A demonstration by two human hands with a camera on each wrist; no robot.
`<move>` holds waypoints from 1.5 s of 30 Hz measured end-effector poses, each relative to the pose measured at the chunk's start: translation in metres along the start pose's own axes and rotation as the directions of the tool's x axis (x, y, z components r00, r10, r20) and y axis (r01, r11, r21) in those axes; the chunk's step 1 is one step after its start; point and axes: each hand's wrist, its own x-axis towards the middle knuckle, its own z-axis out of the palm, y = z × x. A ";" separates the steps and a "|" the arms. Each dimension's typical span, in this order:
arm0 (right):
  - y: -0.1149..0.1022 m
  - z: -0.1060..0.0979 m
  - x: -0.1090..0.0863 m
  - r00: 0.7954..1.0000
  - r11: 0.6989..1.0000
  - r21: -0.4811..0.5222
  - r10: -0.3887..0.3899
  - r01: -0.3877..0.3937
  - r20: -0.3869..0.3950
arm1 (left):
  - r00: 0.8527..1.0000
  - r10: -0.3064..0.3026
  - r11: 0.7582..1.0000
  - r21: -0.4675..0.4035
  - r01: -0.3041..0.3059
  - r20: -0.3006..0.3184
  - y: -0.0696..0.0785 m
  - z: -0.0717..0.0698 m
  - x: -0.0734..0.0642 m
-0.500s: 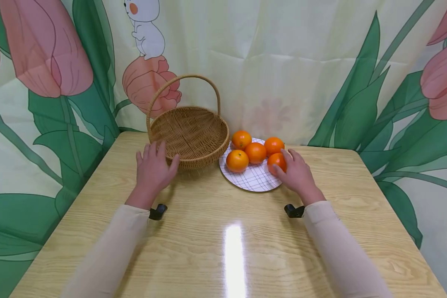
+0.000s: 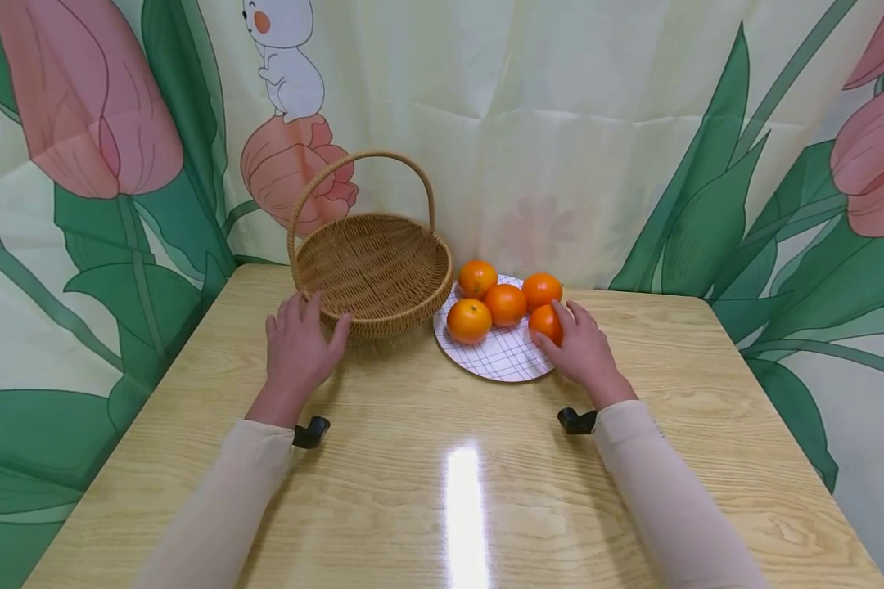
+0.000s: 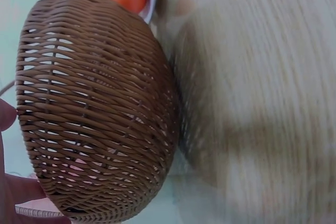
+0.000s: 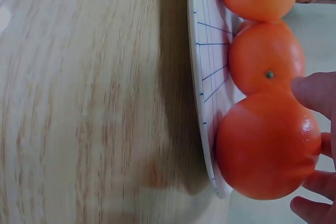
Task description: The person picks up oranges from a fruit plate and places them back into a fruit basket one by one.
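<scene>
Beside the near left rim of the brown wicker basket (image 2: pixel 383 319) is my left hand (image 2: pixel 298 348), fingers spread. In the left wrist view, the fingertips (image 3: pixel 23 188) reach the basket's rim and partly pass behind it. My right hand (image 2: pixel 580 343) is at the nearest right orange (image 2: pixel 545 324), thumb on its near left side and fingers at its right. The right wrist view shows the thumb and spread fingers loosely about this orange (image 4: pixel 268 148). Firm contact cannot be made out. The orange rests on a white checked plate (image 2: pixel 507 366).
Several other oranges (image 2: pixel 506 304) sit close together on the plate, right of the basket. The basket's tall handle (image 2: pixel 383 154) arches upright. A printed curtain (image 2: pixel 560 147) hangs behind the wooden table (image 2: pixel 427 507).
My right hand has shifted slightly left, closer about the orange. The left hand has moved only a little at the basket's rim. Basket, plate and oranges stay in place.
</scene>
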 end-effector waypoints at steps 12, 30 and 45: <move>0.001 0.011 0.002 0.999 0.994 0.102 0.031 -0.027 -0.034 | 0.987 -0.120 0.962 -0.232 0.143 0.110 -0.007 0.017 0.001; -0.006 0.013 0.001 0.992 0.989 0.141 -0.015 0.033 -0.126 | 0.974 -0.210 0.803 -0.553 0.220 0.082 -0.004 0.035 0.003; -0.033 -0.006 0.001 0.951 0.977 0.139 -0.119 0.164 -0.285 | 0.967 -0.244 0.766 -0.598 0.237 0.071 -0.003 0.035 0.004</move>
